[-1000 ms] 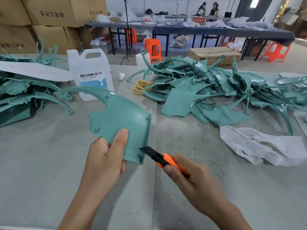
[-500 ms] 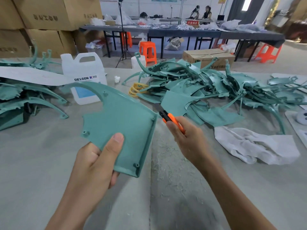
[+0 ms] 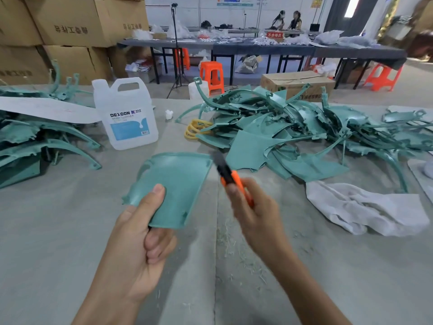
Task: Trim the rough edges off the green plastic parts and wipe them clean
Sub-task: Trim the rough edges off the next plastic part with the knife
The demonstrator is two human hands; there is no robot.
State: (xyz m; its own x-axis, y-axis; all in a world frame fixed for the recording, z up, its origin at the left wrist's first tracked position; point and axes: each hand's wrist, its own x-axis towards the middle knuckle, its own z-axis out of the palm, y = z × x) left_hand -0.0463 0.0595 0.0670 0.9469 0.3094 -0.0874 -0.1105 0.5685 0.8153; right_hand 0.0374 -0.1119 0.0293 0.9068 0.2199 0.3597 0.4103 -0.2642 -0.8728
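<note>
Pinching a smooth, curved green plastic part (image 3: 178, 184), the left hand (image 3: 138, 240) holds it beside the right hand (image 3: 255, 214), which grips an orange knife (image 3: 230, 178).

left hand (image 3: 138, 249): thumb on top, fingers curled under green part (image 3: 180, 177) | right hand (image 3: 255, 216): gripping orange knife (image 3: 230, 178), blurred

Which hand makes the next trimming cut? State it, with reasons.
Right. The right hand grips the orange knife, its blade beside the far right corner of the green part; the left hand is occupied holding that part.
</note>
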